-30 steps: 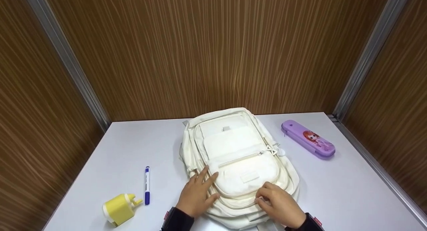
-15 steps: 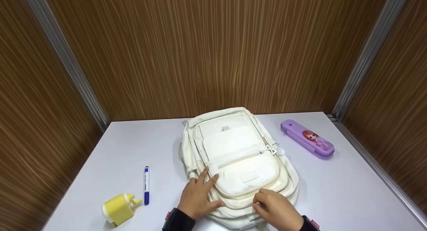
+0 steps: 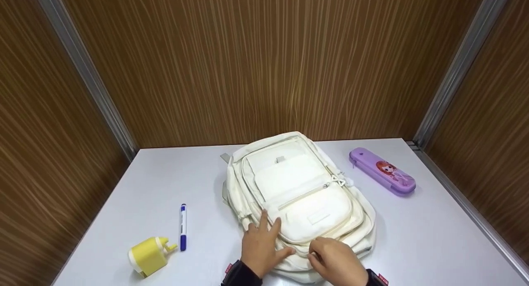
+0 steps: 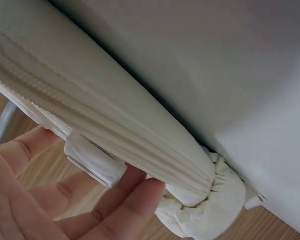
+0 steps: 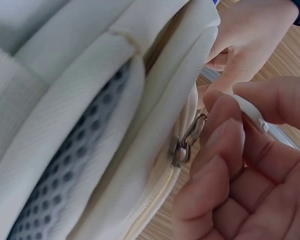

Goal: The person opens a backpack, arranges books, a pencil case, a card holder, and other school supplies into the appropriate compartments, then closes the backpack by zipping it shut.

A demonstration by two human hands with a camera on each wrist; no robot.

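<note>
A cream backpack (image 3: 291, 176) lies front side up on the white table, its lower end close to the person. My right hand (image 3: 337, 259) is at the rounded lower edge of the front pocket. In the right wrist view, its thumb and curled fingers pinch a pale zipper pull (image 5: 247, 107), linked to a metal slider (image 5: 182, 150) on the zip. Fingers spread, my left hand (image 3: 262, 246) rests on the backpack's lower left side. Its fingertips touch the fabric near a zip seam and a small white strap (image 4: 92, 160) in the left wrist view.
A purple pencil case (image 3: 382, 170) with a cartoon figure lies right of the backpack. To the left are a blue-and-white marker (image 3: 183, 227) and a yellow-and-white gadget (image 3: 149, 256) with a spout-like end. Wood-grain panels (image 3: 264, 67) enclose the table (image 3: 177, 174) at the back and sides.
My right hand has slid left along the pocket's lower edge with the zipper pull. My left hand has shifted right, and the backpack's lower end has turned slightly to the right.
</note>
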